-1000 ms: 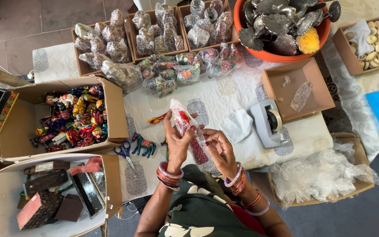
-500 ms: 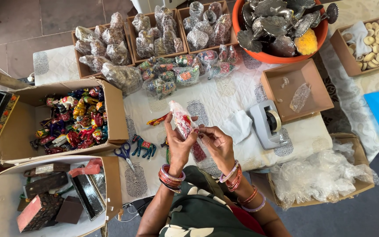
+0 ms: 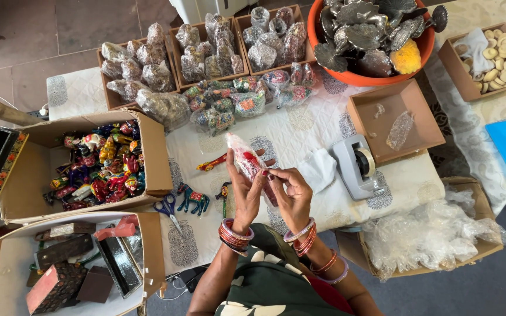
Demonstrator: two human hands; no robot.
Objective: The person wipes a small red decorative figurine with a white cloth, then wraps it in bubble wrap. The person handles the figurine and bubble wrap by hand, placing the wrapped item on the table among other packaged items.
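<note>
- Surface (image 3: 323, 126) under a white quilted cloth spreads beneath and ahead of both hands.
- Brown cardboard box of bright painted figurines (image 3: 95, 167) lies well left of the left hand (image 3: 242, 190).
- Grey tape dispenser (image 3: 355, 167) stands near the right hand (image 3: 291, 196), to its right.
- Small red figurine wrapped in clear plastic (image 3: 247, 161) is clamped between both hands, tilted.
- Blue-handled scissors (image 3: 168, 208) rest left of the left hand.

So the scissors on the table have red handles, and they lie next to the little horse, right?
Not quite. The head view shows the scissors have blue handles, not red. They do lie on the table next to the little horse.
</note>
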